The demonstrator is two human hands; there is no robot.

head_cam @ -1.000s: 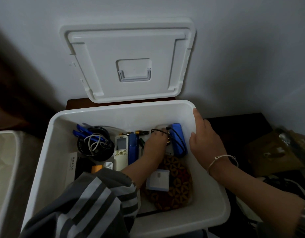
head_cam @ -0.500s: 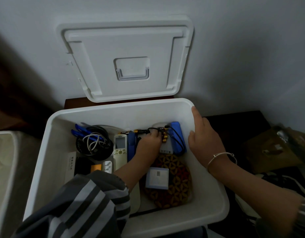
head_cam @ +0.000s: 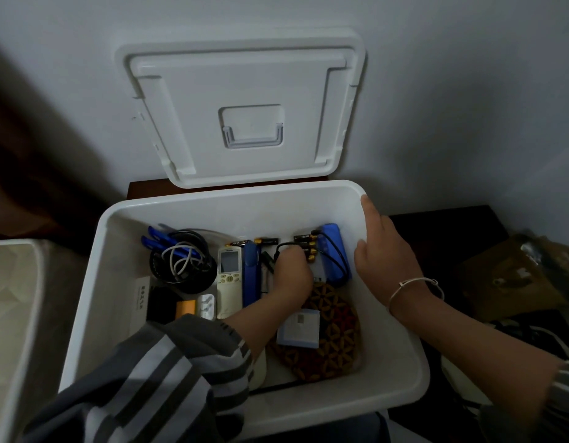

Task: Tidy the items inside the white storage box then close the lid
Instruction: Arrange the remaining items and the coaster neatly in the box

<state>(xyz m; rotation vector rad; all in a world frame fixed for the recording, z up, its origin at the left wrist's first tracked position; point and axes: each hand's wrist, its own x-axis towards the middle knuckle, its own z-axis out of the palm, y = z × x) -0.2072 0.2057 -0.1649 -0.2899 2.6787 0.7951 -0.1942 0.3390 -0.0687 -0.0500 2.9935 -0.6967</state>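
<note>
The white storage box (head_cam: 213, 203) stands open, and its lid (head_cam: 244, 91) leans upright against the wall behind it. My left hand (head_cam: 291, 276) reaches down into the middle of the box, fingers curled beside a row of batteries (head_cam: 310, 251) and a black cable. Its fingertips are hidden. My right hand (head_cam: 385, 251) grips the box's right wall, thumb inside. A blue power bank (head_cam: 336, 251) lies by that wall. Also inside are a white remote (head_cam: 229, 273), a blue stapler-like item (head_cam: 251, 273), a patterned pouch (head_cam: 334, 346) and a small white packet (head_cam: 299, 327).
A black cup (head_cam: 181, 263) with cables and blue pens sits at the box's back left, with small boxes in front of it. A brown crumpled bag (head_cam: 516, 276) lies on the dark surface (head_cam: 436, 219) to the right. A pale padded edge (head_cam: 11, 314) is at the left.
My left hand has shifted left, away from the blue power bank, uncovering the row of batteries beside it. My right hand has stayed on the box's right wall.
</note>
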